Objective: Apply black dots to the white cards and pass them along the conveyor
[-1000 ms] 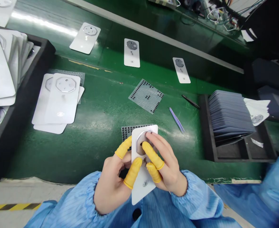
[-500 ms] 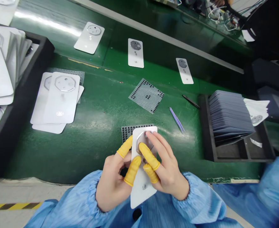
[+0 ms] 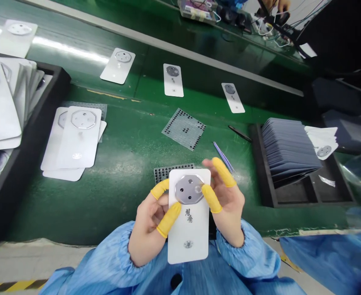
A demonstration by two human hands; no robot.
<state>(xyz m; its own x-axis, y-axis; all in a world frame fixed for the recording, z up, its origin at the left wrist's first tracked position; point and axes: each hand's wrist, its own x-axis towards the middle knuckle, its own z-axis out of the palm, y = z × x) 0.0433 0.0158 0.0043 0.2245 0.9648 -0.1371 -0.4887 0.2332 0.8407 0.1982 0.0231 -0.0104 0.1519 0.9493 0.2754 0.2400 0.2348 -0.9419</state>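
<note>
The left hand (image 3: pixel 151 229) pinches the white phone back cover (image 3: pixel 188 241) while the right hand (image 3: pixel 228 203) has spread open, thumb at its right edge, leaving the octagonal camera plate (image 3: pixel 185 191) exposed.

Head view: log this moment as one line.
Left hand: holds white panel by its left side | Right hand: yellow-covered thumb at right edge of octagonal plate | Beyond panel: dotted sheet, purple tweezers

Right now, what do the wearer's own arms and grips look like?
Loose blue sleeves with fine stripes and gathered cuffs. Left grip and right grip: yellow finger cots with rolled rims on thumb and index finger, no full gloves. No cables visible on either arm.
</note>
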